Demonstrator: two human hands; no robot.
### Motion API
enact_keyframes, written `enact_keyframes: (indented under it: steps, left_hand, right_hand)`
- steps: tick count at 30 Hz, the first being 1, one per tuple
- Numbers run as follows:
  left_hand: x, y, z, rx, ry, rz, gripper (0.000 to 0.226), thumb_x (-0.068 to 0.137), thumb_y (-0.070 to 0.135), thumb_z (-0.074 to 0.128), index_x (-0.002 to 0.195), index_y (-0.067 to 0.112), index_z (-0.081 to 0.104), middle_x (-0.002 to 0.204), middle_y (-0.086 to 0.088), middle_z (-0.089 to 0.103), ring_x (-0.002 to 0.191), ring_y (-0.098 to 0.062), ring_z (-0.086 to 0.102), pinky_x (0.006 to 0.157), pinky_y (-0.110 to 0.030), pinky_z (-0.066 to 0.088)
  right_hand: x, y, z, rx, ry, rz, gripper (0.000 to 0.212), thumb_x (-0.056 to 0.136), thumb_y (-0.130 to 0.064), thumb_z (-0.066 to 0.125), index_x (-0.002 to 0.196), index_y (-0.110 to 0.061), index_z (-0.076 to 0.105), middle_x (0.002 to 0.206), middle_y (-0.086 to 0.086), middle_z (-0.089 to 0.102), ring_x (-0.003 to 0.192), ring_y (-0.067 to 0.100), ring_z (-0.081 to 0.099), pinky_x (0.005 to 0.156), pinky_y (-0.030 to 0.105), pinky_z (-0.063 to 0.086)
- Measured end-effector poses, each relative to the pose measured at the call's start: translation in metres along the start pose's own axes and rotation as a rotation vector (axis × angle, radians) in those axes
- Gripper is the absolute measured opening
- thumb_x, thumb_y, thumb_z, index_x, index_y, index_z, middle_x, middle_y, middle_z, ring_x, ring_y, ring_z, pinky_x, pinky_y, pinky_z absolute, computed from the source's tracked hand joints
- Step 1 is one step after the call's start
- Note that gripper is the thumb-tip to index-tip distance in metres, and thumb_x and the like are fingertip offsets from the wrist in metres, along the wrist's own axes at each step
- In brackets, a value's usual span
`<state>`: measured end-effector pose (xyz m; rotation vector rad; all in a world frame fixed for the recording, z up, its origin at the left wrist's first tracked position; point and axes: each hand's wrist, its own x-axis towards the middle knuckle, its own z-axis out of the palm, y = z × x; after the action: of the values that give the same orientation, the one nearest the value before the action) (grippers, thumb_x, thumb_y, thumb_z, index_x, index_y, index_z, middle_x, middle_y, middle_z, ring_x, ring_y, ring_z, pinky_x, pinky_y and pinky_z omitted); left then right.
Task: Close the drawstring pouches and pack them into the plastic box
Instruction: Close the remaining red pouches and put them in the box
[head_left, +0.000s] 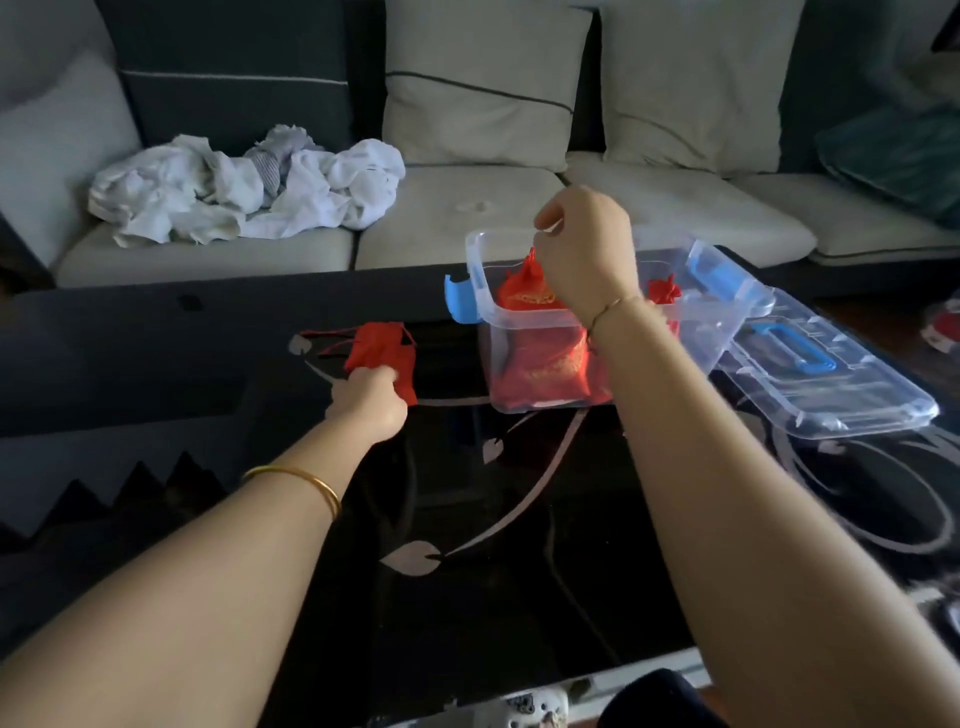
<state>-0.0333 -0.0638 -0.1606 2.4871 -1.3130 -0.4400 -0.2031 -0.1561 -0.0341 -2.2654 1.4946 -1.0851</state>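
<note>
My right hand (587, 254) seems to pinch the closed pouch (524, 296) by its neck, upright in the box (475, 249); my left hand (371, 400) grips the loose pouch (382, 353), readying it.

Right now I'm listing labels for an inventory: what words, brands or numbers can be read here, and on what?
No text can be read.
Gold print on the pouch in the box: too blurred to read.
On the plastic box and its lid: no label shows.
On the pouch on the table: no print shows.
Red and white item at the right edge: too small to tell.
</note>
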Motion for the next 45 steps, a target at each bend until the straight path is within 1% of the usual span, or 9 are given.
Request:
enact_keyframes:
  steps: [4,8,12,17,22,26,31,35,45]
  left_hand:
    - [-0.013,-0.01,0.008,-0.011,0.063,0.07,0.047,0.093,0.009,0.047,0.139,0.02,0.045,0.141,-0.011,0.038,0.126,-0.035,0.041,0.103,-0.044,0.04]
    - [-0.04,-0.015,0.014,-0.111,0.051,0.123,0.042,0.086,0.008,0.055,0.125,0.022,0.057,0.127,-0.013,0.047,0.115,-0.031,0.051,0.098,-0.042,0.045]
    - [-0.064,-0.02,0.023,-0.261,0.047,0.151,0.03,0.079,0.003,0.06,0.106,0.015,0.067,0.112,-0.018,0.062,0.101,-0.033,0.061,0.088,-0.037,0.05]
    - [-0.087,-0.021,0.029,-0.537,0.114,0.118,0.032,0.083,-0.007,0.053,0.109,0.005,0.066,0.112,-0.012,0.065,0.099,-0.021,0.063,0.083,-0.025,0.049]
    - [-0.095,-0.015,0.013,-0.851,0.112,-0.027,0.034,0.086,0.037,0.061,0.11,0.014,0.056,0.112,-0.001,0.06,0.104,-0.018,0.059,0.09,-0.039,0.05]
    - [-0.108,-0.001,-0.003,-1.04,0.137,0.051,0.013,0.092,0.027,0.059,0.085,0.017,0.06,0.086,0.005,0.06,0.077,-0.005,0.054,0.067,-0.024,0.042]
    - [-0.123,0.005,-0.003,-1.058,0.088,0.078,0.013,0.091,0.012,0.059,0.1,0.016,0.067,0.096,0.001,0.064,0.083,-0.007,0.058,0.063,-0.019,0.045]
    - [-0.126,0.006,-0.001,-1.07,0.036,0.078,0.017,0.09,0.009,0.059,0.102,0.018,0.068,0.101,0.002,0.065,0.091,-0.01,0.059,0.07,-0.022,0.046]
    - [-0.123,0.007,-0.013,-1.279,0.068,-0.045,0.02,0.094,0.026,0.054,0.083,0.025,0.07,0.089,0.006,0.066,0.085,-0.007,0.06,0.071,-0.024,0.042]
  right_hand:
    - [-0.06,-0.029,0.005,0.262,0.014,-0.024,0.017,0.085,-0.009,0.046,0.082,-0.016,0.061,0.091,0.003,0.065,0.08,0.018,0.058,0.07,0.029,0.046]
    - [-0.101,-0.026,0.048,0.215,-0.387,0.052,0.019,0.084,-0.013,0.048,0.066,-0.01,0.055,0.078,0.008,0.065,0.072,0.03,0.065,0.067,0.038,0.055]
    - [-0.131,0.001,0.097,0.084,-0.61,0.198,0.03,0.09,-0.032,0.054,0.077,-0.005,0.055,0.092,0.018,0.058,0.085,0.033,0.058,0.066,0.03,0.036]
    - [-0.134,0.008,0.098,0.191,-0.562,0.221,0.029,0.08,-0.02,0.068,0.059,-0.01,0.051,0.059,0.001,0.047,0.056,0.017,0.045,0.046,0.025,0.03]
    - [-0.143,0.014,0.081,0.624,-0.535,0.453,0.02,0.078,-0.003,0.069,0.077,-0.016,0.054,0.067,0.001,0.052,0.057,0.012,0.047,0.051,0.024,0.041]
    - [-0.149,0.015,0.06,0.718,-0.577,0.444,0.022,0.079,0.002,0.067,0.074,-0.015,0.053,0.067,0.004,0.053,0.058,0.012,0.049,0.059,0.028,0.048]
    - [-0.156,0.015,0.043,0.605,-0.52,0.453,0.038,0.08,0.001,0.056,0.117,-0.008,0.057,0.094,0.009,0.056,0.082,0.019,0.052,0.077,0.043,0.054]
    - [-0.154,0.02,0.035,0.761,-0.498,0.434,0.059,0.085,0.009,0.042,0.138,-0.015,0.04,0.123,0.004,0.05,0.085,0.019,0.061,0.065,0.027,0.05]
    - [-0.159,0.019,0.034,0.542,-0.703,0.248,0.014,0.091,-0.005,0.05,0.098,-0.013,0.059,0.084,0.003,0.063,0.068,0.011,0.061,0.054,0.02,0.041]
